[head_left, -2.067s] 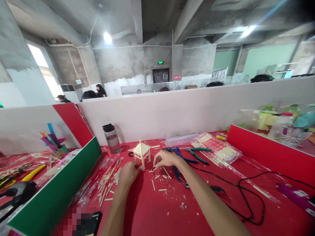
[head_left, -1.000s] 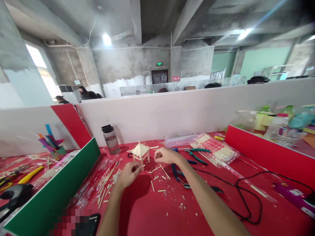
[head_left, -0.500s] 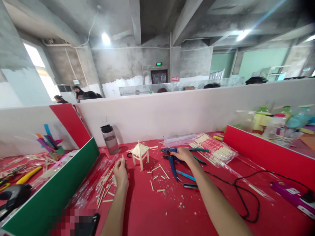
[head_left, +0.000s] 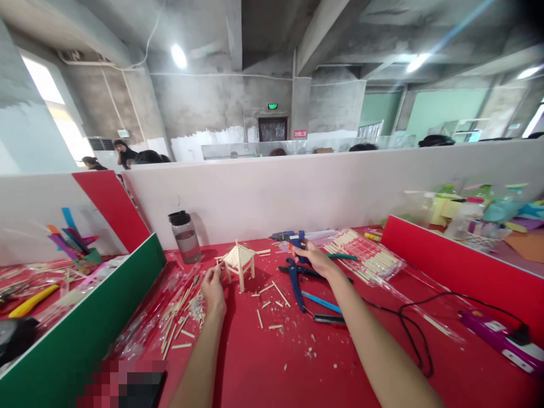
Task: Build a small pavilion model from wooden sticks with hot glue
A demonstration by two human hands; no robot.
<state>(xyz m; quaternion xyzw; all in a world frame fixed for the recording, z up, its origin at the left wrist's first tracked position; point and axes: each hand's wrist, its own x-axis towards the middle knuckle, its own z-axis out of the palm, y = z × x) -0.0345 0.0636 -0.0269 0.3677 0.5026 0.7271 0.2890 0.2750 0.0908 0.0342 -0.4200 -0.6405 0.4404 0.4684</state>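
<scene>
In the head view, my right hand is wrapped round the handle of a blue glue gun, raised just off the table with its nozzle towards the left. My left hand pinches a short wooden stick, mostly hidden by the fingers, close to the left side of a small stick-built pavilion. That model stands upright on four-sided legs under a pointed roof. Below my right hand lie blue-handled cutters, a blue pen-like tool and a black-handled tool.
Cut stick pieces litter the red table. A water bottle stands behind my left hand. Bundled sticks lie right, near a black cord and purple power strip. Green and red dividers flank the space.
My right hand has lifted the glue gun up from among the tools. My left hand has shifted slightly right, nearer the pavilion. The whole view has turned slightly.
</scene>
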